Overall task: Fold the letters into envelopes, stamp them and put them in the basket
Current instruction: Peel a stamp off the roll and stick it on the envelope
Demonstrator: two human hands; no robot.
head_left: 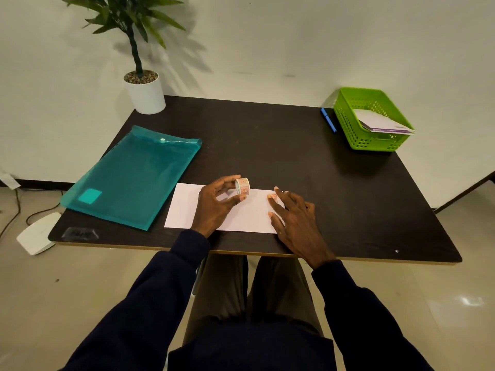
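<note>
**Stamping now, basket next**

Your left hand [217, 202] pinches the pink stamp roll [242, 186] over the white paper envelope [184, 207] on the dark bench [267, 143]. Your right hand [297, 218] presses spread fingers [281, 198] on what seems a stamp [272, 196]. Other white envelopes [380, 121] already lie in the green plastic basket [348, 127].

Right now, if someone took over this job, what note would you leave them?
Left hand: fingers pinch the small patterned stamp roll over the white paper envelope.
Right hand: flat, a fingertip pressing a stamp onto that envelope, near the front edge of the dark table.
Done: several envelopes already lie in the green plastic basket, far right.
Left: finish this stamp, then basket this envelope. Contents of the teal plastic folder are unseen.
</note>
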